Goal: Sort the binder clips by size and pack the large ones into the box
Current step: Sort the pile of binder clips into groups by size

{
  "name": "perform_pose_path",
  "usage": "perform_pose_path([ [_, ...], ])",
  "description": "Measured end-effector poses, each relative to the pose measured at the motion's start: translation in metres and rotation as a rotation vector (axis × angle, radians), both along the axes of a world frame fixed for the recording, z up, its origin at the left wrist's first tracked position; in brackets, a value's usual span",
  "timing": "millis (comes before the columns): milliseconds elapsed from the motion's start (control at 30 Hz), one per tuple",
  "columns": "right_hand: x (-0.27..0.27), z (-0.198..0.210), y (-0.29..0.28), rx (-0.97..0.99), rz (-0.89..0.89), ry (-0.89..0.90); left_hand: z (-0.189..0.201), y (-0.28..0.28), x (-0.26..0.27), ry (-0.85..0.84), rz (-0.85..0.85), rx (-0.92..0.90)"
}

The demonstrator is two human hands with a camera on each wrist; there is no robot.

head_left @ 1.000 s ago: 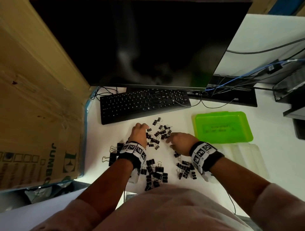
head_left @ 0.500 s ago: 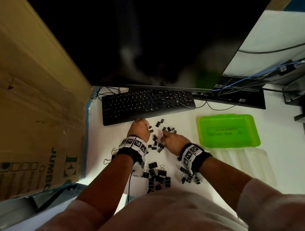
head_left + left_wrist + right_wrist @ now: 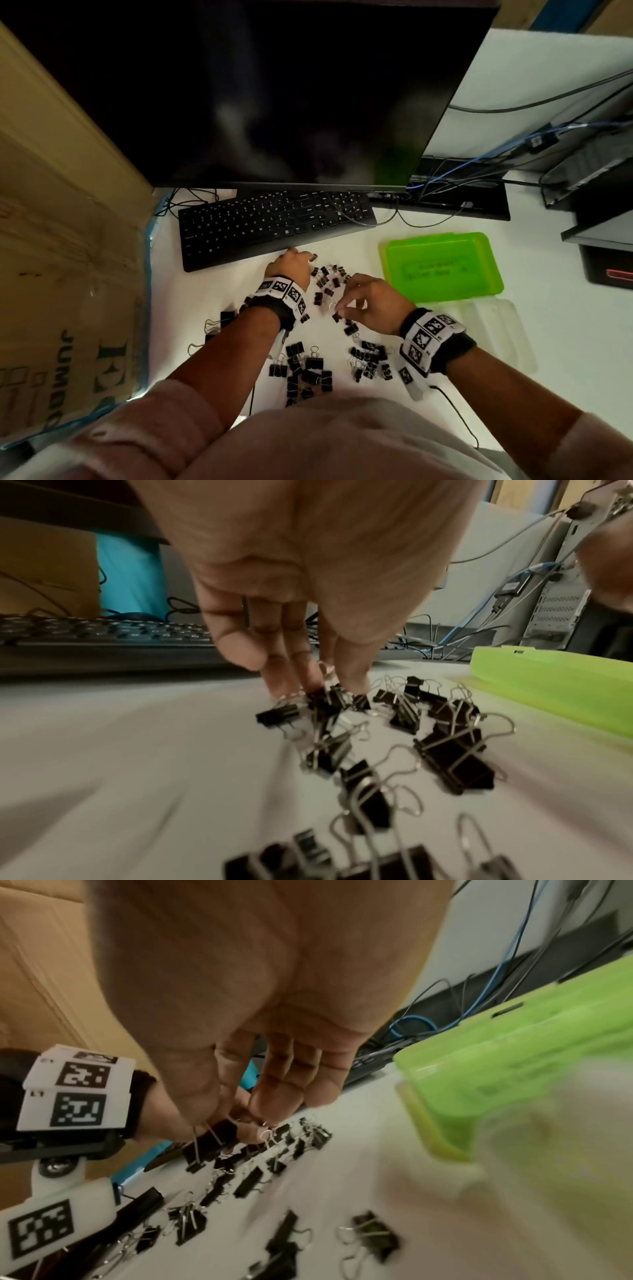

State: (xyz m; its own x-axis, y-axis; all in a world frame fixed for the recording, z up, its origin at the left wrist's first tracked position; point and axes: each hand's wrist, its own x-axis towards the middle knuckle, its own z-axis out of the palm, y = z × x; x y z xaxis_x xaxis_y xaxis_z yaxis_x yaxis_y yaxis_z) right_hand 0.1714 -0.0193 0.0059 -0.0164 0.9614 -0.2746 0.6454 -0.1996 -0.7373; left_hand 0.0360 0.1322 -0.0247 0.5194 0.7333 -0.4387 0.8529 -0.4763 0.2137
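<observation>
1. Bold letters "JUMBO" ran sideways down the cardboard carton (image 3: pixel 68 274) standing at the desk's left edge; raised lettering on the green box (image 3: pixel 442 270) was too blurred to read. Black-and-white square markers ringed both wristbands.
2. Black binder clips with silver wire handles lay scattered on the white desk (image 3: pixel 219 291) in loose groups: a mixed pile (image 3: pixel 327 279) between the hands, a cluster of bigger clips (image 3: pixel 305 370) near the person's body, a smaller cluster (image 3: pixel 370 359) under the right wrist, and a few clips (image 3: pixel 219 325) left of the left forearm.
3. The left hand (image 3: pixel 291 269) reached down just in front of the keyboard (image 3: pixel 274 222), fingertips (image 3: pixel 284 685) touching clips at the pile's far edge; whether it gripped one could not be told.
4. The right hand (image 3: pixel 370 305) pinched a clip (image 3: pixel 205 1145) by its wire handle between thumb and fingers, just above the desk.
5. The green box lay lid-down and shut at right, its contents hidden; a clear tray (image 3: pixel 496 329) sat just in front of it, touching, with nothing seen inside.
</observation>
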Motion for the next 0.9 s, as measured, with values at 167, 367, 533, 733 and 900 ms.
perform_pose_path([
  [167,0.013,0.003,-0.032,-0.152,0.137,-0.148,-0.002,0.004,0.002,-0.052,0.06,-0.016],
  [367,0.006,0.001,-0.044,-0.317,0.245,-0.234,0.007,0.004,-0.007,-0.158,0.151,-0.048],
  [533,0.015,0.004,-0.007,-0.217,0.153,-0.364,0.034,-0.009,-0.02,-0.276,0.145,-0.078],
  [733,0.003,-0.005,0.051,-0.044,0.247,-0.556,0.037,-0.07,-0.028,-0.23,-0.109,-0.286],
  [900,-0.023,-0.013,0.07,-0.043,0.492,-0.657,0.027,-0.098,-0.03,-0.176,-0.225,-0.315],
])
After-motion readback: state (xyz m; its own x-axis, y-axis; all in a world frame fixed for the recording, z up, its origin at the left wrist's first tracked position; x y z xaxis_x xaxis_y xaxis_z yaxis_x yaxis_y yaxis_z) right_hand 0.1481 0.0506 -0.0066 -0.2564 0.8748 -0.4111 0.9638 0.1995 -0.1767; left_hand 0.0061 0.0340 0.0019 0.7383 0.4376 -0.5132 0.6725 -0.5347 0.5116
